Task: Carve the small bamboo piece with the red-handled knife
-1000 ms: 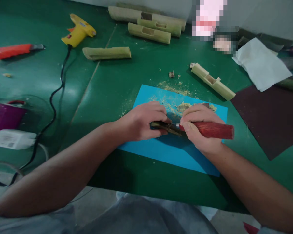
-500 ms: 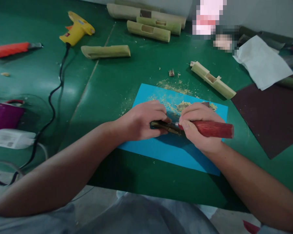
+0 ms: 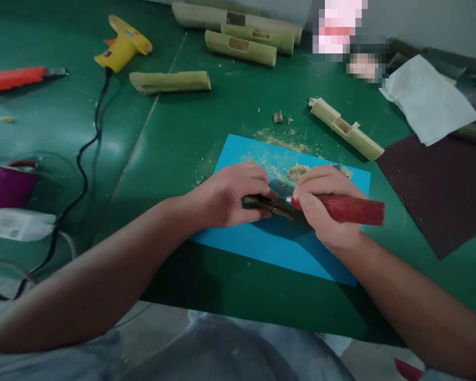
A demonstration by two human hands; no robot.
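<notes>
My left hand (image 3: 238, 193) is closed on a dark piece of bamboo (image 3: 281, 208) with a notch cut in its top, its thumb and fingers on either side. My right hand (image 3: 327, 206) grips a carving tool (image 3: 343, 208) by its red wooden handle. The tool's thin metal shank points left at the notch, close to my left fingertips; its very tip is hard to make out. Beneath both hands lies a blue sheet (image 3: 238, 145), strewn with pale shavings (image 3: 297, 172) beyond my fingers. My right hand hides the bamboo's right end.
Cut bamboo tubes (image 3: 241, 48) lie at the back, with another notched one (image 3: 345, 129) to the right. A yellow glue gun (image 3: 122, 45), an orange-handled cutter (image 3: 19, 79) and a white adapter (image 3: 19, 225) are at left. Brown sandpaper (image 3: 440, 196) and white paper (image 3: 426, 100) lie right.
The carving tool and my right hand have shifted slightly to the right, back along the bamboo. My left hand keeps its hold.
</notes>
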